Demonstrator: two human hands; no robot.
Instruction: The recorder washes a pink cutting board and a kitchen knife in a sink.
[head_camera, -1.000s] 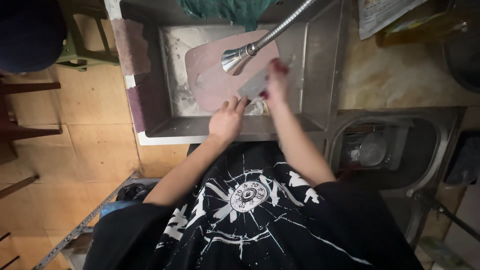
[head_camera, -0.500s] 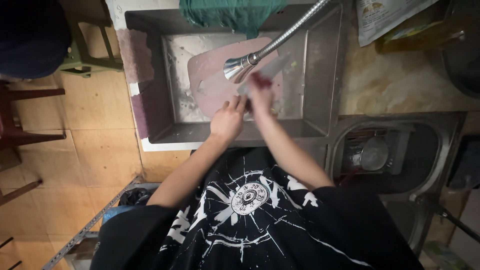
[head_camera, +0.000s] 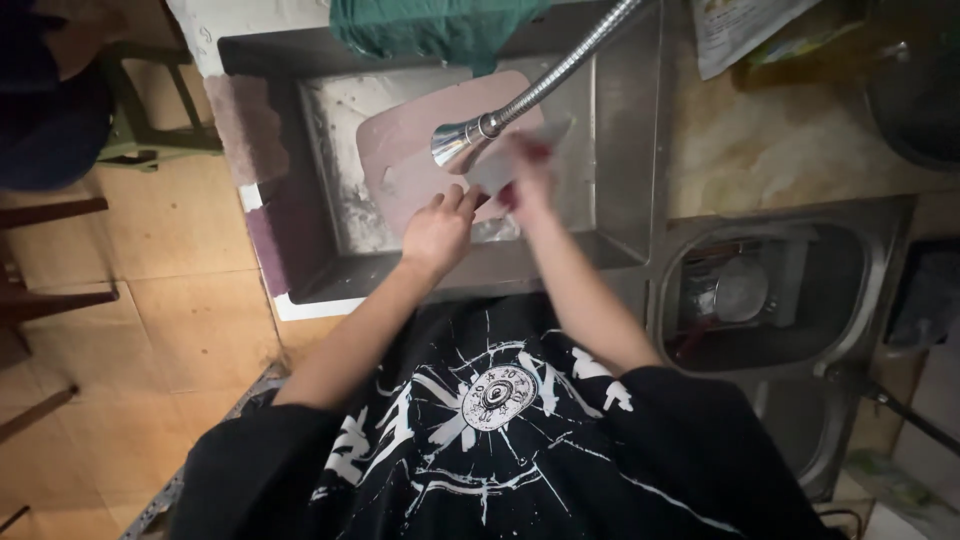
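Pink cutting board (head_camera: 420, 150) lies flat in the steel sink (head_camera: 620, 150), upper middle of frame, under the nozzle of a flexible metal tap hose (head_camera: 520, 105) that runs in from top right. Left hand (head_camera: 437, 232) sits at the board's lower edge, fingers pressed down on it, grip loosely curled, not closed round anything. Right hand (head_camera: 522, 170) is just right of the nozzle, over the board's right side, heavily blurred; grip looks wrapped on a flat pale thing w/ a reddish bit at the fingers, but can't tell what it is or how tight. Both forearms reach up from bottom centre of frame, over a black shirt w/ white print.

Green cloth (head_camera: 430, 30) hangs over the sink's back rim, top centre. Pinkish rag (head_camera: 250, 130) drapes the left rim. Marbled desk (head_camera: 790, 150) to the right of sink, w/ papers at top right. Second, smaller basin (head_camera: 760, 290) at right middle holds metal ware. Tan tiled floor (head_camera: 130, 300) at left.
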